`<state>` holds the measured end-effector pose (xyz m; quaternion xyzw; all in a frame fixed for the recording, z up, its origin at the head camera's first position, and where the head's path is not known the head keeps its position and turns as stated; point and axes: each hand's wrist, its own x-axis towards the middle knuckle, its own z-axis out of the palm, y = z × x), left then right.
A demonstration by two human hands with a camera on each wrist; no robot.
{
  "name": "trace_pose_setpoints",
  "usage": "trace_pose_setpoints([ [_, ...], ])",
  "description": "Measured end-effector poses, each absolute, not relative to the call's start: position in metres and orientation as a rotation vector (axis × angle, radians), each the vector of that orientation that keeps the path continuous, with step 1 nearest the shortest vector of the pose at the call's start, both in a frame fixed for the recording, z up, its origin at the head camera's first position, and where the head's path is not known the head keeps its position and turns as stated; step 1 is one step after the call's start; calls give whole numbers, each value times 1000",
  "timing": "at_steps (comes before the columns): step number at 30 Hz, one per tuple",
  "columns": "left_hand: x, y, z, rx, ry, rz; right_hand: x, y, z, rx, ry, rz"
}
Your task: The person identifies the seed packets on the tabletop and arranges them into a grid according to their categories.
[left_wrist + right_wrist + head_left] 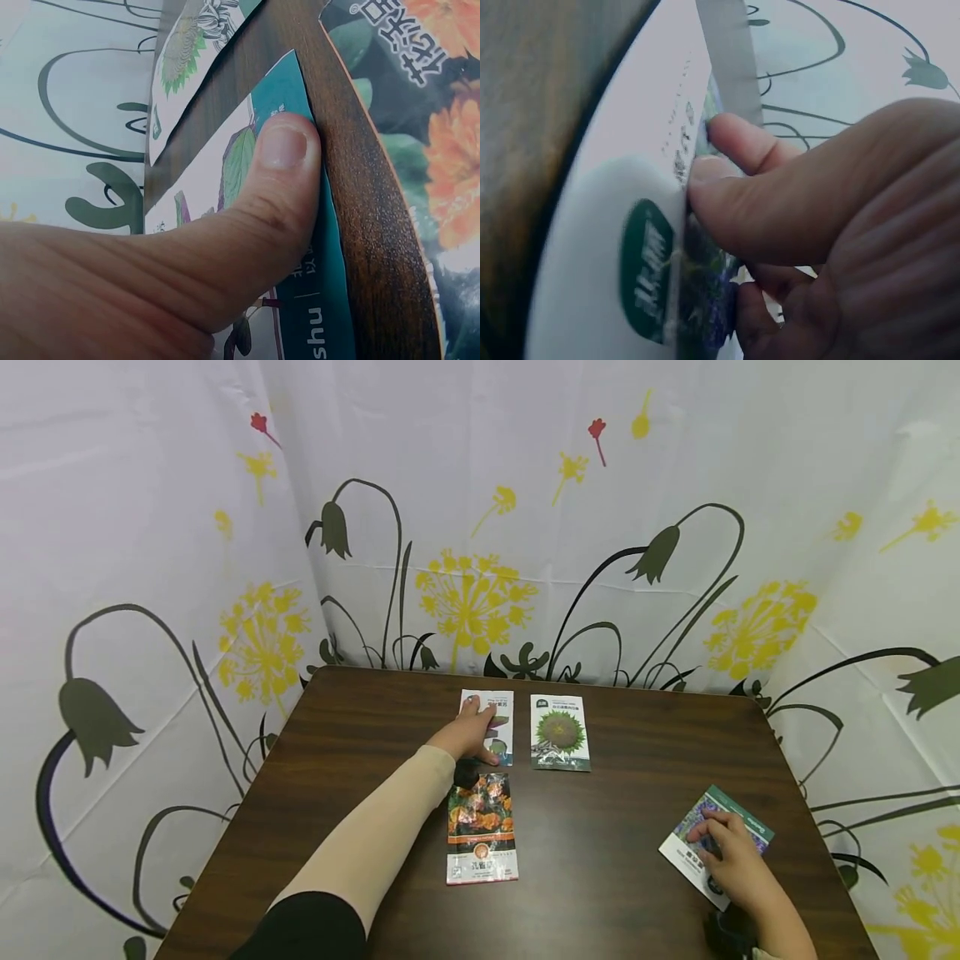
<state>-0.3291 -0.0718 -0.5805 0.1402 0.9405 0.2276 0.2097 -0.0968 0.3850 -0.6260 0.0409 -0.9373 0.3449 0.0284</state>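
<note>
Left hand (468, 737) is pressing flat on the teal-edged paper seed packet (501, 748); right hand (731, 858) is pinching the purple-flowered packet (750, 821). Judgement: sliding along the brown wooden table (637, 827) suits thin packets.

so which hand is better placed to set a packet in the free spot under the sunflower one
Right, probably. The right hand already grips the purple packet at the table's near right, with bare table toward the gap below the sunflower packet. The left hand only presses flat on the teal packet.

Left arm (375, 835) — beige sleeve, black cuff; wrists carry dark bands, perhaps cameras.
</note>
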Motion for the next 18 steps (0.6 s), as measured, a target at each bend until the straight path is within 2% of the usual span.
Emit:
trace_pose_setpoints([
  [18, -327, -71, -576, 398, 2618, 621, -100, 375, -611, 15, -3043, 883],
])
